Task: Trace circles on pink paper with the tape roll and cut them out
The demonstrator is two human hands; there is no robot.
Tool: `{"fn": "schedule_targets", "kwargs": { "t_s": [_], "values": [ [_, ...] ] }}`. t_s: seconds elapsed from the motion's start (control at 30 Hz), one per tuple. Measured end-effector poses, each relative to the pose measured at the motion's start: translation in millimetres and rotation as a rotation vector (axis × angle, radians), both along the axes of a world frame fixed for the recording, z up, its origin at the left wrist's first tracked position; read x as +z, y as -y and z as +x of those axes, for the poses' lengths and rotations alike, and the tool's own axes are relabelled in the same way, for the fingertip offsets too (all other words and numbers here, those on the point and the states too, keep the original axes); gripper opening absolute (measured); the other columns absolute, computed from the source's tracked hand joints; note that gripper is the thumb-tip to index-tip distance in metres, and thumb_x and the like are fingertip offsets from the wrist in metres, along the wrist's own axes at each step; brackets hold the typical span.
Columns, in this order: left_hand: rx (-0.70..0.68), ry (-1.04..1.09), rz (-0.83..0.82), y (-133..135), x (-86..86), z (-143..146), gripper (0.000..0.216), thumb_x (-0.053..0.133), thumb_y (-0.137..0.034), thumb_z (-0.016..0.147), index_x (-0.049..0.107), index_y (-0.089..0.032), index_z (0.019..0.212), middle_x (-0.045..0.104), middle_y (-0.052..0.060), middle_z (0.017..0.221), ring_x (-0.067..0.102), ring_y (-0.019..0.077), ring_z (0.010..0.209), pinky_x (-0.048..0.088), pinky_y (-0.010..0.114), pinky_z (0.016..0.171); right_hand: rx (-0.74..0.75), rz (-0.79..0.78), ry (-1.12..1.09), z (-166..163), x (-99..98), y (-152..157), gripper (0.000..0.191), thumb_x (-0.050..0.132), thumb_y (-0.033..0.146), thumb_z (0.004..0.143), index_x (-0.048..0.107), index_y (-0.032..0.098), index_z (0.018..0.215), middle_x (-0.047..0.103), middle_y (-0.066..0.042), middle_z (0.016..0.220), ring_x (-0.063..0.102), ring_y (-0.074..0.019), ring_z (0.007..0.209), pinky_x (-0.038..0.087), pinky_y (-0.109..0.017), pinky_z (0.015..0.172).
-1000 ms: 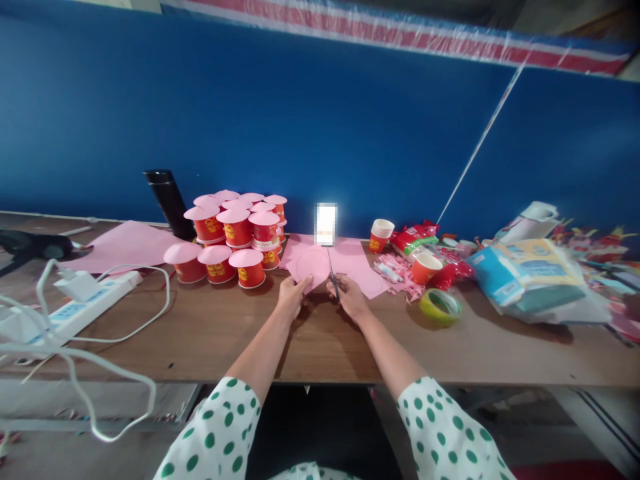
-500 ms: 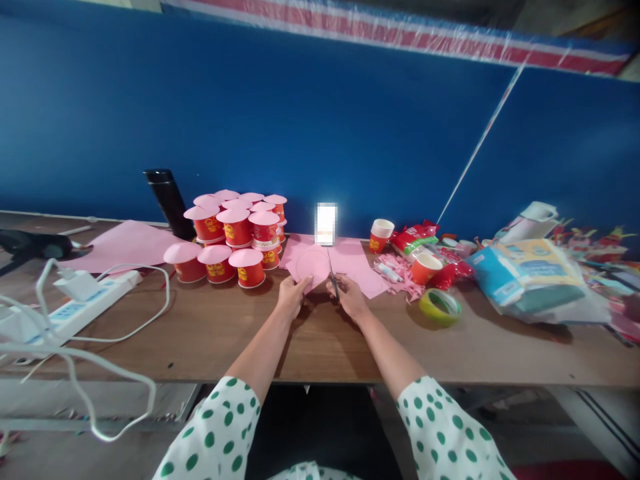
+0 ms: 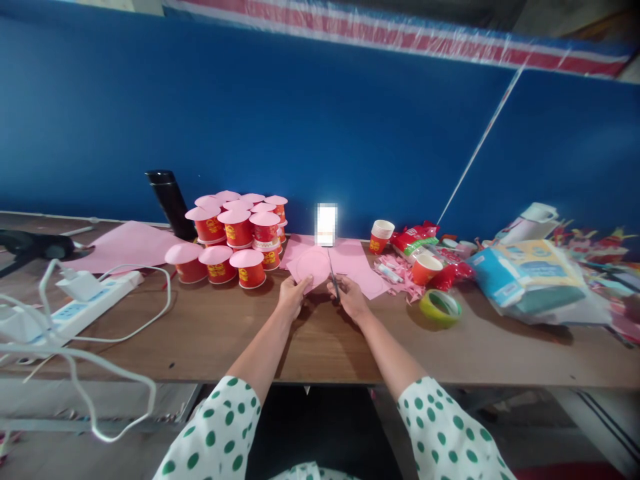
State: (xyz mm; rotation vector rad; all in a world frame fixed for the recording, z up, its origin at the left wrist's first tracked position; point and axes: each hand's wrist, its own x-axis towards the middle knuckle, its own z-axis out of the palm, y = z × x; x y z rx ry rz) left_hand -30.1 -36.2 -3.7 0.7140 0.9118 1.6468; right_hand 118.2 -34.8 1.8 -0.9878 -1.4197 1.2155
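My left hand [image 3: 294,295] pinches the near edge of a sheet of pink paper [image 3: 313,265], thumb on top. A circle is drawn on that paper. In my right hand [image 3: 349,297] is a pair of scissors [image 3: 333,272], its blades pointing away from me at the paper's right edge. Behind and to the right lies another pink sheet [image 3: 357,259] on the table. Red paper cups [image 3: 238,232] with pink cone-shaped paper tops stand stacked to the left of my left hand.
A power strip [image 3: 90,307] with looping white cables and a black flask [image 3: 170,203] are on the left. Right of my hands are stacked cups [image 3: 382,235], pink paper scraps [image 3: 403,280], a roll of green tape [image 3: 440,308] and a blue-white plastic package [image 3: 525,277]. A blue partition [image 3: 320,120] rises behind.
Almost nothing differs. The whole view has shifted very slightly; both hands keep their hold on the paper and the scissors.
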Motion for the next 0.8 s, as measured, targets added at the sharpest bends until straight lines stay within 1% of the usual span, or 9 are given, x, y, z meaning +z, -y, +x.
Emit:
{"fn": "schedule_targets", "kwargs": {
  "t_s": [0.17, 0.3, 0.4, 0.57, 0.8],
  "values": [
    [0.002, -0.006, 0.011, 0.7, -0.1, 0.4, 0.05, 0.082, -0.035, 0.047, 0.067, -0.007, 0.086, 0.071, 0.013, 0.082, 0.066, 0.0208, 0.073, 0.051, 0.034, 0.072, 0.004, 0.006, -0.001, -0.1, 0.9, 0.9, 0.04, 0.067, 0.041, 0.066, 0.06, 0.016, 0.097, 0.058, 0.001, 0.07, 0.051, -0.0092, 0.054, 0.037, -0.019, 0.044],
    [0.017, 0.002, 0.013, 0.4, -0.2, 0.5, 0.05, 0.082, -0.034, 0.048, 0.066, -0.007, 0.087, 0.07, 0.013, 0.083, 0.066, 0.0208, 0.076, 0.051, 0.034, 0.074, 0.002, 0.004, 0.004, 0.3, 2.9, 2.3, 0.044, 0.066, 0.042, 0.066, 0.06, 0.016, 0.1, 0.059, 0.001, 0.069, 0.053, -0.0099, 0.055, 0.038, -0.02, 0.045],
    [0.037, 0.012, 0.007, -0.6, 0.3, 0.1, 0.047, 0.082, -0.033, 0.048, 0.066, -0.008, 0.085, 0.071, 0.012, 0.083, 0.066, 0.0185, 0.073, 0.05, 0.031, 0.073, 0.007, 0.002, 0.007, 0.8, 2.4, 2.0, 0.046, 0.066, 0.043, 0.066, 0.06, 0.015, 0.102, 0.06, 0.0, 0.07, 0.054, -0.0102, 0.055, 0.039, -0.02, 0.045],
    [0.042, 0.021, -0.011, -1.8, 0.6, -0.5, 0.045, 0.082, -0.032, 0.048, 0.066, -0.008, 0.082, 0.071, 0.011, 0.077, 0.065, 0.0168, 0.065, 0.051, 0.028, 0.065, 0.014, 0.003, 0.005, 0.8, 0.0, 0.5, 0.044, 0.067, 0.042, 0.065, 0.061, 0.015, 0.1, 0.06, -0.001, 0.07, 0.054, -0.0108, 0.056, 0.041, -0.021, 0.048],
    [0.028, 0.024, 0.0, -1.4, -0.7, -0.7, 0.045, 0.082, -0.032, 0.049, 0.066, -0.008, 0.084, 0.07, 0.011, 0.078, 0.065, 0.018, 0.068, 0.051, 0.03, 0.068, 0.025, -0.006, -0.004, 0.1, 0.6, 0.4, 0.043, 0.068, 0.042, 0.063, 0.062, 0.016, 0.097, 0.06, 0.0, 0.069, 0.052, -0.0103, 0.053, 0.041, -0.022, 0.048]
  ]
}}
